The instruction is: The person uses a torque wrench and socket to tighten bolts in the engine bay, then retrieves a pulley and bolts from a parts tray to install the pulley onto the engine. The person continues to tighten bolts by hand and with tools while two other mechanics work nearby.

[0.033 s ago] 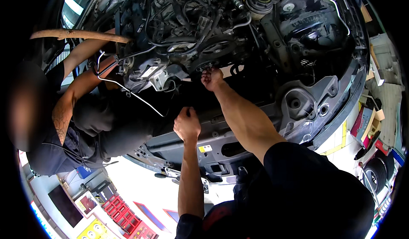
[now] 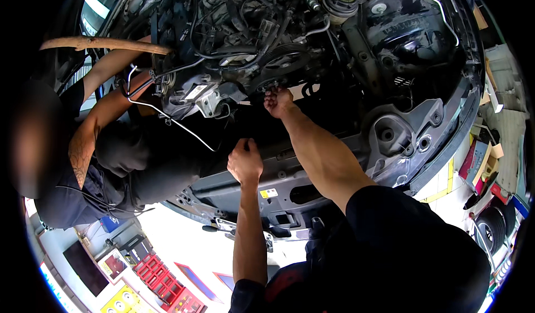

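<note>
In the open engine bay my right hand (image 2: 278, 102) reaches forward, its fingers curled in just below a dark belt pulley (image 2: 285, 57) on the front of the engine (image 2: 239, 20). Whatever those fingers pinch, if anything, is hidden. My left hand (image 2: 245, 161) is lower and to the left, back side up, with the fingers folded under over the black front crossmember (image 2: 290, 171). Its palm side does not show. Left of my right hand sits a silver metal bracket (image 2: 209, 105).
At the left a co-worker in dark clothes leans in, arms (image 2: 108, 115) inside the bay. A wooden stick (image 2: 106, 44) and a bent metal pipe (image 2: 189, 133) extend nearby. A fluid reservoir (image 2: 341, 5) stands far right; red tool trays (image 2: 159, 277) and a tyre (image 2: 490, 229) are beyond the car.
</note>
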Available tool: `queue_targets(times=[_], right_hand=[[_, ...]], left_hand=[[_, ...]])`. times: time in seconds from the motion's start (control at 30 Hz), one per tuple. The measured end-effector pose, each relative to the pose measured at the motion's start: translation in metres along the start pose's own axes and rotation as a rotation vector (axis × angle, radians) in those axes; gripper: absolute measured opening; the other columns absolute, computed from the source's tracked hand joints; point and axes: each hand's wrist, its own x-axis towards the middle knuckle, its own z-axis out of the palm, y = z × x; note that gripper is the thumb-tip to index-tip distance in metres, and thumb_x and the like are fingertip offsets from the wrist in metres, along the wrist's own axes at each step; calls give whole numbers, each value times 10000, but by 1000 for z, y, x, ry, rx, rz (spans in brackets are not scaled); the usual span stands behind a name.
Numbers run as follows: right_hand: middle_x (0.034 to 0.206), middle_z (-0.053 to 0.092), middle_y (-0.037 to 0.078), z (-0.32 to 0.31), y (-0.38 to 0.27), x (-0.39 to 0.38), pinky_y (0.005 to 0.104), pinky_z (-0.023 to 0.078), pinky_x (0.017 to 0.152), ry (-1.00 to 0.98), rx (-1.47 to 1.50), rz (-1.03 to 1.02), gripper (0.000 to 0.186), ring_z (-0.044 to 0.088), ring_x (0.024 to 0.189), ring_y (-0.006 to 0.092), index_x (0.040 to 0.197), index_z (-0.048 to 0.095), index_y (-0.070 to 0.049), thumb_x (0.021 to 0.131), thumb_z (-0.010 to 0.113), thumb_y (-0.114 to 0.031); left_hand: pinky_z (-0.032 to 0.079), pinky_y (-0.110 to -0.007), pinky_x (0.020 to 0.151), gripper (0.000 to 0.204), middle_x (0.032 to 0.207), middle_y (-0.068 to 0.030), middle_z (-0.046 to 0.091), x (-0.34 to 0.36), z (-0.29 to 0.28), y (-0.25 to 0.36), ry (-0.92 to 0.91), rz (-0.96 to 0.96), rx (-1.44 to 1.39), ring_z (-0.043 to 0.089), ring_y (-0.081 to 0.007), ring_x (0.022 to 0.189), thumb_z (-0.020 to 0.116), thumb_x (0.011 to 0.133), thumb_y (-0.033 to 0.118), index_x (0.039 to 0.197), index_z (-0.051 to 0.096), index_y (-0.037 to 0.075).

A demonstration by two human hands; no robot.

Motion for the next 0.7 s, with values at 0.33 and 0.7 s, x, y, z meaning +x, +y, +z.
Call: queue_targets(times=[0.33,0.7], right_hand=[[772,562,41,4,-1,-13,315,413,569,-53,-84,-8,326,464,625,177,909,523,-99,1041,355,-346],[758,586,37,-1,10,-7,314,413,548,6,-53,-68,260,475,608,178,864,536,-134,1006,402,-305]], left_hand=[[521,-469,731,267,813,-164,705,4,1,-2,-6,-9,5,674,-396,803,564,907,342,922,719,125],[526,-473,708,254,779,-158,699,-4,1,-6,30,-2,4,674,-394,768,583,902,335,903,722,123]])
